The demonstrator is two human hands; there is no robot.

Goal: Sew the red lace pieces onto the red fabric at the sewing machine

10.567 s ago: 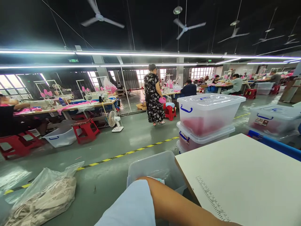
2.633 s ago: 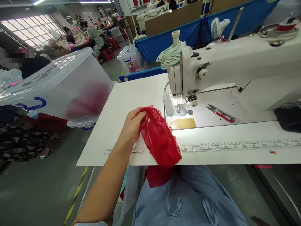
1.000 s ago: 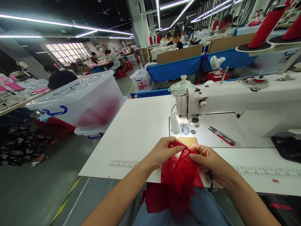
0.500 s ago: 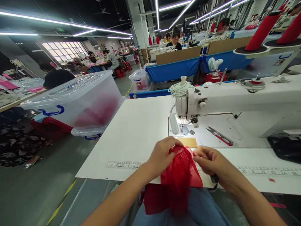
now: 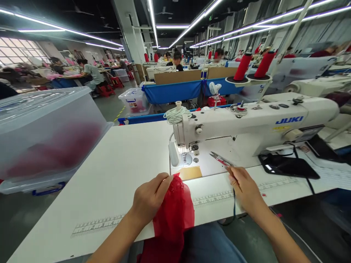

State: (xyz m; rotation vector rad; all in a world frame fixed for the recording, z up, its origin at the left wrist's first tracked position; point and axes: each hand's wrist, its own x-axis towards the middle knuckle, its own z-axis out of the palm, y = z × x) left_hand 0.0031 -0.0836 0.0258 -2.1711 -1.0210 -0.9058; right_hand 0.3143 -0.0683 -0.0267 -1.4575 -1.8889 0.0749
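Note:
My left hand (image 5: 152, 195) is closed, pinching the gathered top edge of a sheer red fabric piece (image 5: 175, 212). The cloth hangs over the table's front edge toward my lap. My right hand (image 5: 245, 188) has its fingers closed around the handle end of a pair of thread snips (image 5: 221, 159); the blades point left toward the needle area, and the grip is partly hidden. A dark cord (image 5: 234, 208) hangs just below that hand. Beyond both hands stands a white sewing machine (image 5: 233, 122), its lamp lighting the needle plate (image 5: 186, 159).
A yellowish patch (image 5: 190, 172) lies in front of the needle plate. Printed ruler markings (image 5: 95, 223) run along the table front. A black phone-like device (image 5: 287, 166) and papers (image 5: 329, 175) sit at right. A translucent bin (image 5: 49, 131) stands left; red thread cones (image 5: 242, 67) rise behind.
My right hand has left the red fabric and moved to the thread snips, closing on their handle. My left hand still holds the fabric. The camera view has turned right.

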